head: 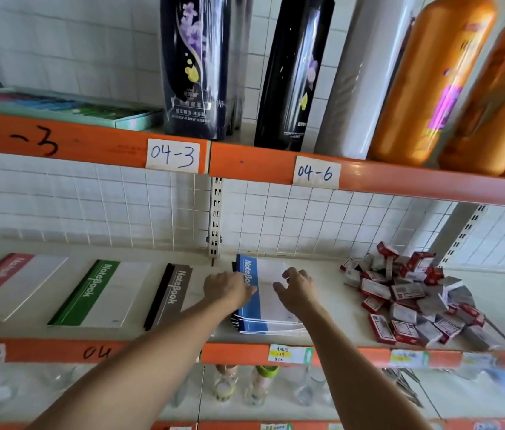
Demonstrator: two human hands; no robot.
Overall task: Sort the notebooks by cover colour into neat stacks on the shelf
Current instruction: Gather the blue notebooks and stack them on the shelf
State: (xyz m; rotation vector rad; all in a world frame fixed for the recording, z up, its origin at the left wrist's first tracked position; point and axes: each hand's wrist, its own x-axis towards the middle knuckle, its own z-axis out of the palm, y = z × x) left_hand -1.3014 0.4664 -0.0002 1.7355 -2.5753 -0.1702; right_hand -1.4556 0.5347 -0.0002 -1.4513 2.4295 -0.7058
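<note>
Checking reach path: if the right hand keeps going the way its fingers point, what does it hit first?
Likely the white cover of the blue-spined notebook stack just under the right hand; beyond that, the white wire-grid back panel. Depth unclear.

We see a white tiled wall (pixel 58 45) behind a wire grid panel (pixel 120 209). Shelves have orange front rails (pixel 400 178) with handwritten labels (pixel 172 155), and a slotted metal upright (pixel 215 212) stands mid-bay. Even daylight, brighter at right.
</note>
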